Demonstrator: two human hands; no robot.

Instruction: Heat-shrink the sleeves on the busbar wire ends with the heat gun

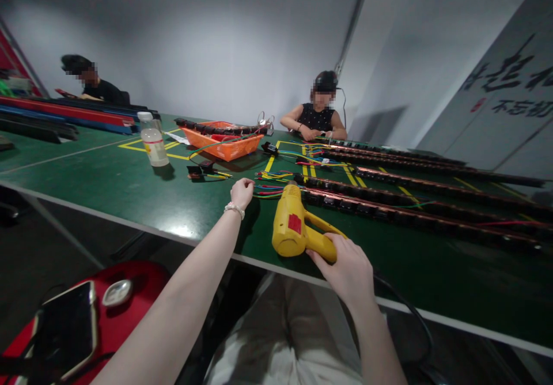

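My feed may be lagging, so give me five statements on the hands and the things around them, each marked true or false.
1. The right hand grips the yellow heat gun by its handle. True.
2. The left hand grips the plastic bottle. False: it is by the wire ends; the bottle stands apart.
3. The orange basket stands on the green table. True.
4. The smartphone lies in the basket. False: it lies on the red seat.
5. A bracelet circles the left wrist. True.
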